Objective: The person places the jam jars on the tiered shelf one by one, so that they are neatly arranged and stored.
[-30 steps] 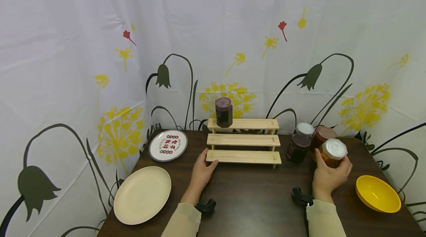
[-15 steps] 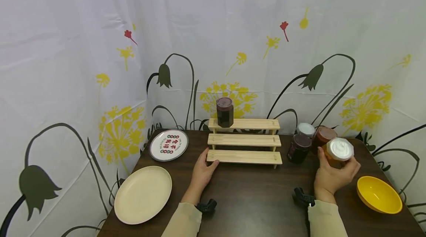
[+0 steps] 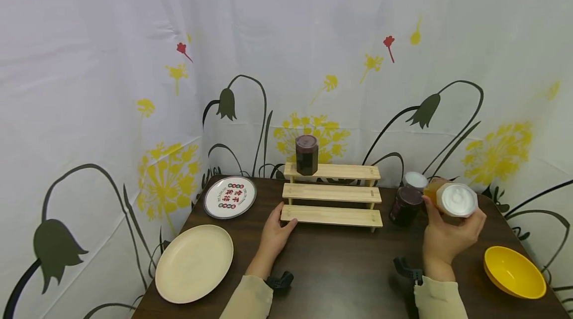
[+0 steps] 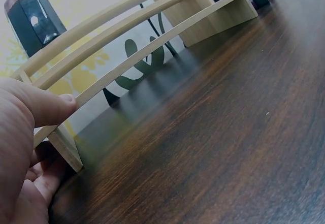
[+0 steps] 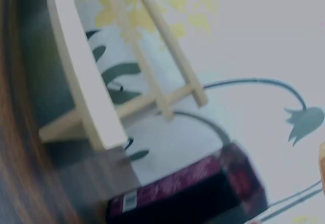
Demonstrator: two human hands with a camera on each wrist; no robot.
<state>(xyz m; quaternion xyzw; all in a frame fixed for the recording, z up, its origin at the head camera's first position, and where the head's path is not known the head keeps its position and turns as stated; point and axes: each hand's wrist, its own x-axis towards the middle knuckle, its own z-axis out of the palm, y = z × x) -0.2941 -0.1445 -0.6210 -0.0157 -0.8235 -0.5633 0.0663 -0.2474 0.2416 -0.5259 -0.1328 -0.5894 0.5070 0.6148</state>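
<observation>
My left hand (image 3: pixel 274 233) grips the left end of the lowest step of a three-step wooden rack (image 3: pixel 331 215). In the left wrist view its thumb (image 4: pixel 53 107) presses the board's edge, with the other fingers curled lower down by the end support. My right hand (image 3: pixel 447 239) holds a jar with a white lid (image 3: pixel 456 200) and amber contents, tilted with its lid toward the head camera. On the rack's top step, at the left, stands a dark jar (image 3: pixel 307 156). The held jar largely hides a reddish-lidded jar behind it.
Right of the rack stand a dark jar (image 3: pixel 406 205) and a white-lidded jar (image 3: pixel 415 180). A yellow bowl (image 3: pixel 515 271) sits at the table's right. On the left lie a cream oval plate (image 3: pixel 194 264) and a white plate with red lettering (image 3: pixel 230 197). A patterned curtain (image 3: pixel 331 35) hangs behind.
My right hand has lifted the amber jar from among the other jars and tilted it. The left hand keeps its grip on the rack. The head view has shifted slightly.
</observation>
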